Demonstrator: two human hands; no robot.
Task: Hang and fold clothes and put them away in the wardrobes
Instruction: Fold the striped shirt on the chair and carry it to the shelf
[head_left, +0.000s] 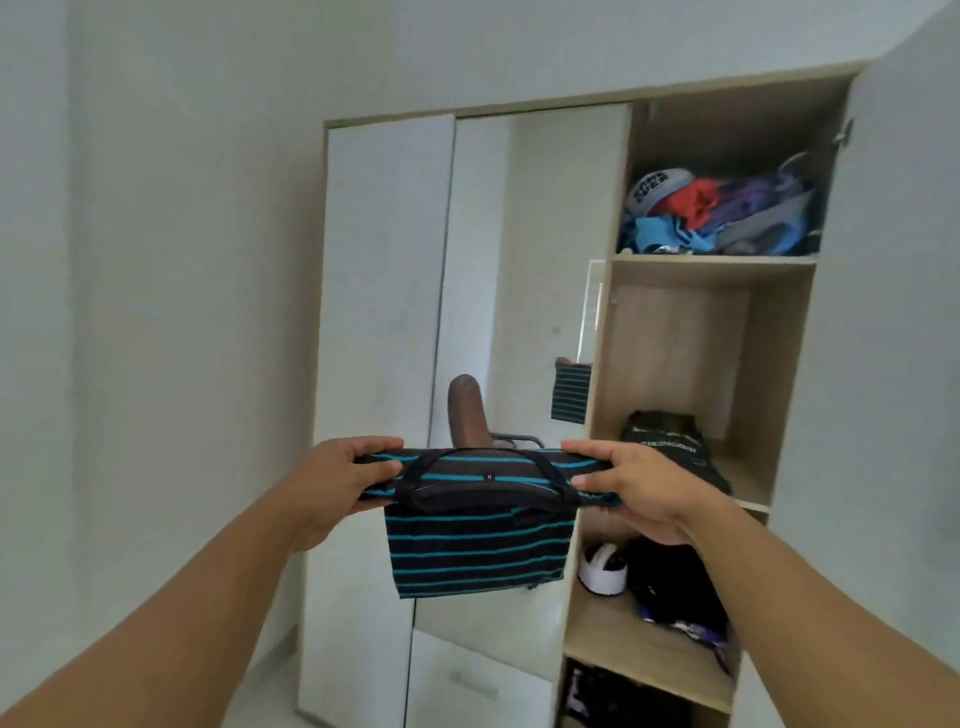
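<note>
Head view: knit shirt (475, 551), dark with thin teal stripes, folded into a rough rectangle, held in mid-air before a pale wood-grain wardrobe (691, 270) with glossy white doors. Left hand (345, 483) and right hand (631, 488) each pinch a top corner, fingers curled over the fold, thumbs beneath. Open shelves hold loose coloured clothes (727, 218) and what may be a white cap.

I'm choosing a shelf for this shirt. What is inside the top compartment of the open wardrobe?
A loose pile of clothes, red, blue and purple, with a grey cap at its left. What lies beneath or behind the pile is covered.
</note>
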